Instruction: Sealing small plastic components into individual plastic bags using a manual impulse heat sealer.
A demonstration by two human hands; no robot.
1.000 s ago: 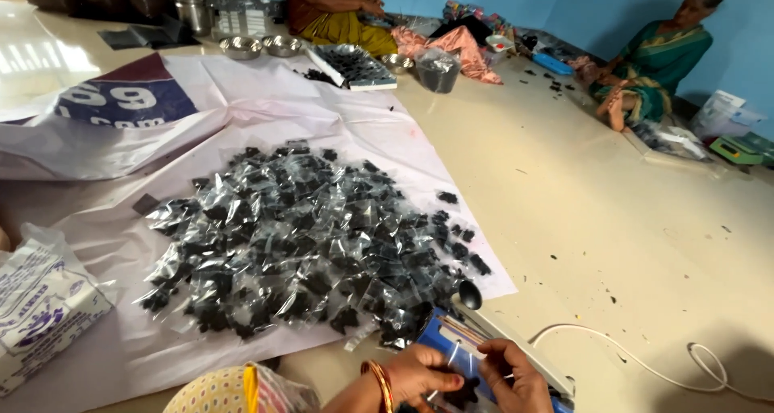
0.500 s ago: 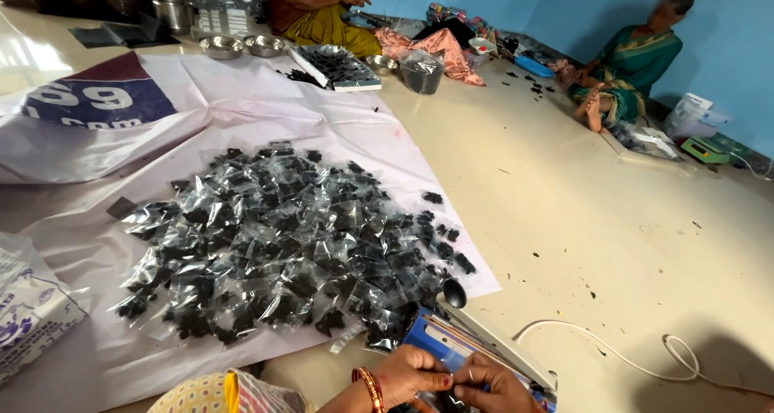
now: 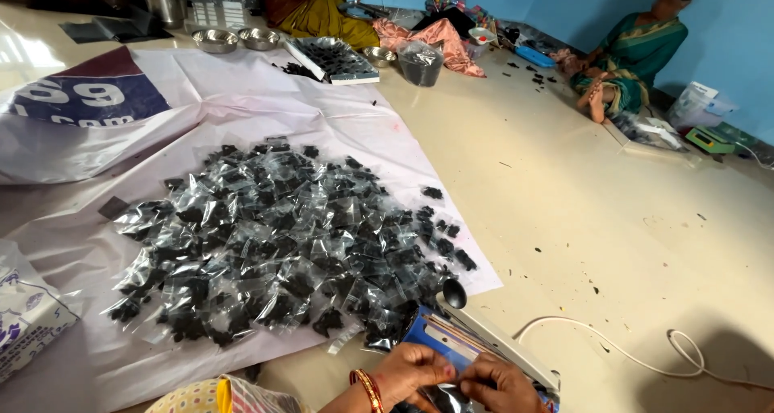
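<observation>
Down at the bottom edge of the view, a small clear pouch [image 3: 446,397] of dark contents sits pinched between both hands, right over the blue heat sealer [image 3: 451,344]. The left hand [image 3: 407,374] has its fingers curled closed on the pouch's near side, and the right hand [image 3: 500,385] has thumb and fingers closed on the other side; how much of the pouch each covers is partly cut off by the frame. To do this well, I judge the pouch mouth should be pulled flat and taut between the two grips, with the dark pieces shaken clear of the strip to be pressed, and fingertips kept off the sealer's bar. The sealer's arm with its black knob [image 3: 454,293] stands raised, and its white cord [image 3: 645,356] loops away over the floor to the right. Just beyond lies a wide heap of filled pouches [image 3: 282,252] on a pale plastic sheet [image 3: 322,115]. Well apart, near the blue wall, two seated people work among steel bowls [image 3: 238,39] and a tray [image 3: 332,60] of dark pieces.
</observation>
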